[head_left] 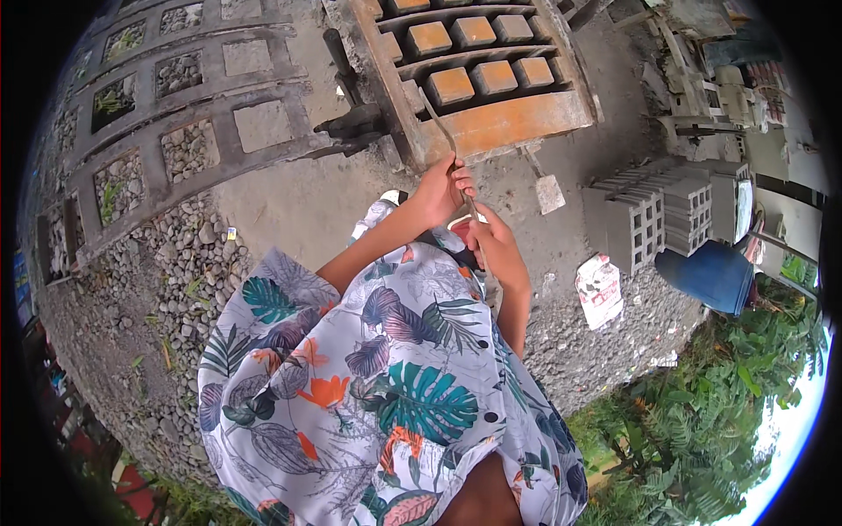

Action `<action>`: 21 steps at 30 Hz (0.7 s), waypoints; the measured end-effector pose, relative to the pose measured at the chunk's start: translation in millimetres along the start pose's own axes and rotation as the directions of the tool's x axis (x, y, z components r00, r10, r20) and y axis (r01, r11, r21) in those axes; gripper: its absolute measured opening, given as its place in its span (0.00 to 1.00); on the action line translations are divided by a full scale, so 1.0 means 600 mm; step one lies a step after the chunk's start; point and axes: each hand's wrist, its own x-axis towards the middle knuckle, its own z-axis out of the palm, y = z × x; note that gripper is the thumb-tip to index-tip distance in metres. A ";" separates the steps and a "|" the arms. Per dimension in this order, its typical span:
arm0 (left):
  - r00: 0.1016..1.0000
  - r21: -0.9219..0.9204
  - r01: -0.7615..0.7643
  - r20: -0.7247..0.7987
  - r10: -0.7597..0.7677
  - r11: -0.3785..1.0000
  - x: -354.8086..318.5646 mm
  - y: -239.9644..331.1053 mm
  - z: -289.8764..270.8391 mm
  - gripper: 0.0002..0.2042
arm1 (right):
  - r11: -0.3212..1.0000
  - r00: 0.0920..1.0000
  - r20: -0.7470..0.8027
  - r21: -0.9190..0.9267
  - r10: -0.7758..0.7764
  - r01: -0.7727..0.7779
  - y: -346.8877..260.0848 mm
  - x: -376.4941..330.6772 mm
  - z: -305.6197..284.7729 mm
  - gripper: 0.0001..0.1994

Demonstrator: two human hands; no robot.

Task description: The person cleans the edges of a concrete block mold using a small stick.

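Left hand (436, 188) and right hand (491, 241), each grip pressed around thin metal rod (443, 131), rod tip toward 11 o'clock in orange block mould (500, 123), concrete blocks (667, 215) at 3 o'clock.

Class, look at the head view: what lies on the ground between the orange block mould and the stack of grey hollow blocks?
A small flat trowel lies on bare concrete between the orange mould and the hollow blocks.

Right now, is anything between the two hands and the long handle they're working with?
No. Both hands are already closed on the thin handle: the left hand higher up, the right hand just below. The handle runs up to the orange block mould, with nothing visible across it.
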 end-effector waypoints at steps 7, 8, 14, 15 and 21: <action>0.996 0.024 -0.079 0.044 0.078 0.997 -0.018 -0.003 0.019 0.12 | 0.999 0.998 0.032 -0.002 -0.047 0.047 -0.011 -0.008 0.004 0.23; 0.996 0.031 -0.084 0.012 0.084 0.996 -0.011 -0.002 0.007 0.12 | 0.998 0.997 0.054 0.032 -0.057 0.056 -0.009 -0.008 0.006 0.23; 0.978 0.042 -0.163 -0.128 0.167 0.986 -0.015 0.000 0.008 0.12 | 0.999 0.995 0.095 0.031 -0.024 0.021 -0.026 -0.022 0.008 0.23; 0.974 0.069 -0.171 -0.138 0.179 0.983 -0.018 0.003 0.010 0.11 | 1.000 0.996 0.091 0.026 0.003 -0.005 -0.029 -0.027 0.009 0.24; 0.969 0.118 -0.189 -0.138 0.205 0.975 -0.008 0.016 0.001 0.10 | 0.999 0.987 0.157 -0.044 0.027 -0.020 -0.025 -0.037 0.008 0.23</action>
